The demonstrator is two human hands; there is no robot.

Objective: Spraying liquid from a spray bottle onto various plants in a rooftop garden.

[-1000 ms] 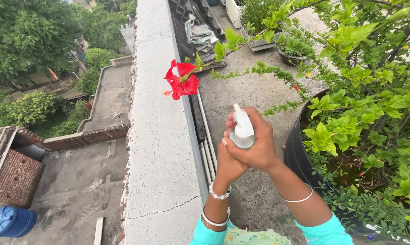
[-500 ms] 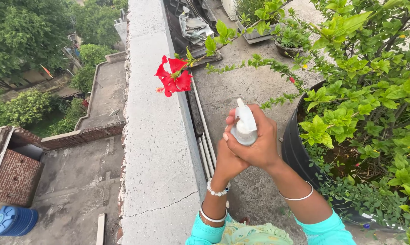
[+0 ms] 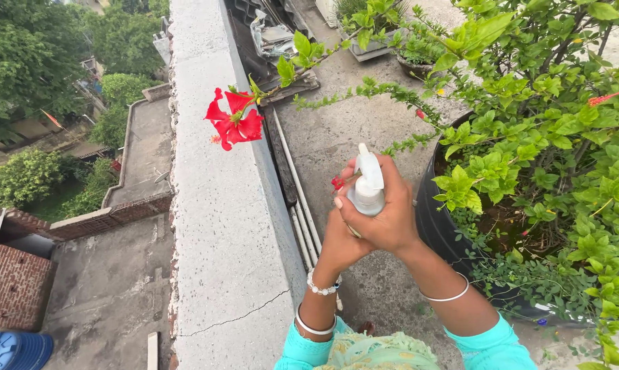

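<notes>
A white spray bottle (image 3: 368,186) stands upright above the concrete rooftop floor (image 3: 354,137), just beside the parapet wall (image 3: 220,226), with its nozzle toward the wall's far end. The right hand (image 3: 385,216) wraps around it from the right, fingers curled tight over the bottle's neck and trigger, fingertips showing on the left side of the bottle. The left hand (image 3: 340,243) sits beneath and against the right, closed around the lower part of the bottle, which it hides; I cannot tell how its fingers lie underneath. Both forearms rise from the lower edge of the view and converge at the bottle, wrists bent upward, with a beaded bracelet (image 3: 321,286) and bangles on the left wrist and a thin bangle (image 3: 446,296) on the right.

Beyond the nozzle, a red hibiscus flower (image 3: 233,125) hangs on a long leafy stem over the top of the parapet wall. White pipes (image 3: 297,199) run along the foot of the wall. To the right, a black pot (image 3: 436,219) holds a dense green shrub (image 3: 549,151). Small potted plants (image 3: 419,48) stand near the far edge of the floor.
</notes>
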